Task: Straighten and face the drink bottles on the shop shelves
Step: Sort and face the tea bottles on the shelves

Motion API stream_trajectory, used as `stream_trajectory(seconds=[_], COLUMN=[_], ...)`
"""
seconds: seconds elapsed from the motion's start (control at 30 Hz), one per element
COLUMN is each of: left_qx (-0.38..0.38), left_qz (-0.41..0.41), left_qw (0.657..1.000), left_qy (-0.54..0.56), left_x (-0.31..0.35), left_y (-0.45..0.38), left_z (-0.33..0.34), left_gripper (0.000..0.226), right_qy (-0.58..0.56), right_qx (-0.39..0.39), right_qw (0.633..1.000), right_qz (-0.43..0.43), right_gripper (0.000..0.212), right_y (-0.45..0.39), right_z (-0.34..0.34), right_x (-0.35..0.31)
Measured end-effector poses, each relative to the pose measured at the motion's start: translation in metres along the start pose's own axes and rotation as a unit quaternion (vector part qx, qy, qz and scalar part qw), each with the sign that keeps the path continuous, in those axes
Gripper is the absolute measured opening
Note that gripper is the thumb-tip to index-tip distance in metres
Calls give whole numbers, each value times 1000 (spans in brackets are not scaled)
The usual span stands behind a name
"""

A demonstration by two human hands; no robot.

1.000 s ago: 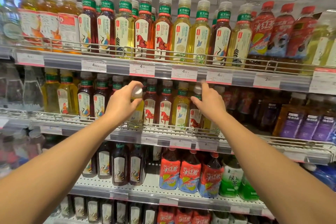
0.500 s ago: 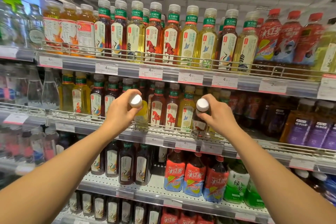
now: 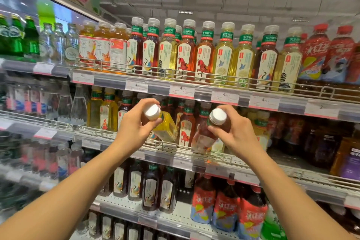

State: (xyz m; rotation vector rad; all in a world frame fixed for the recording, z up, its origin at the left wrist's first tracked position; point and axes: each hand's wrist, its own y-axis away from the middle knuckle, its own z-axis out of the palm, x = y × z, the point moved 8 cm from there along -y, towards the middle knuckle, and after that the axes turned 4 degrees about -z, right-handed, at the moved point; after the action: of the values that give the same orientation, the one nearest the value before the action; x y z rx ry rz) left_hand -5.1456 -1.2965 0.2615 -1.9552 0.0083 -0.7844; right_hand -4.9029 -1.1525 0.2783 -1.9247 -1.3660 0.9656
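Tilting toward the camera, two bottles sit in the person's grip in front of the middle shelf [image 3: 194, 155]. Far left, green glass bottles [image 3: 17, 37] and clear water bottles [image 3: 58, 42] fill the top shelf [image 3: 194, 91], packed shoulder to shoulder behind its wire rail [image 3: 214, 79]. Next along that shelf stands the upright row of tea bottles [image 3: 204, 52], labels facing out, caps close under the ceiling.

On the middle shelf, the left hand [image 3: 134, 128] grips the yellow tea bottle [image 3: 165, 128] at its neck, fingers curled round it just below the white cap, which leans out over the shelf's front edge while the base stays back above the low wire rail. Two dark red tea bottles with horse labels [image 3: 186, 128] stand upright in the narrow space between the two held bottles. The right hand [image 3: 235, 132] holds the red tea bottle [image 3: 206, 136] in the same way, fingers and thumb clamped round the neck under its cap, base near the rail, top tipped outward. Beside the right wrist stand more yellow bottles [image 3: 260, 128], then dark purple-labelled bottles [image 3: 350, 161] at the far right.

Open air lies in front of the shelves; both forearms reach up through it. Below, the lower shelf [image 3: 175, 218] carries dark bottles and red-labelled bottles [image 3: 226, 212].
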Motion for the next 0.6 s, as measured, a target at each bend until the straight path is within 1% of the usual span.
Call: stream_trajectory(seconds=[0.1, 0.23, 0.43, 0.6], left_qx=[6, 20, 50, 59], left_qz=[5, 14, 1, -17], left_qw=[1000, 999, 998, 997], left_qy=[21, 44, 47, 46], left_x=[-1, -2, -20, -42], left_y=[-3, -2, -1, 2], left_z=[-18, -46, -85, -104], left_gripper=[38, 39, 40, 41], right_qy=[-61, -102, -99, -74], right_qx=[25, 57, 79, 61], right_qw=[998, 993, 989, 993], right_qz=[4, 29, 70, 71], right_gripper=[40, 36, 43, 43], right_y=[-11, -21, -30, -43], right_z=[18, 49, 91, 113], right_x=[-10, -9, 2, 2])
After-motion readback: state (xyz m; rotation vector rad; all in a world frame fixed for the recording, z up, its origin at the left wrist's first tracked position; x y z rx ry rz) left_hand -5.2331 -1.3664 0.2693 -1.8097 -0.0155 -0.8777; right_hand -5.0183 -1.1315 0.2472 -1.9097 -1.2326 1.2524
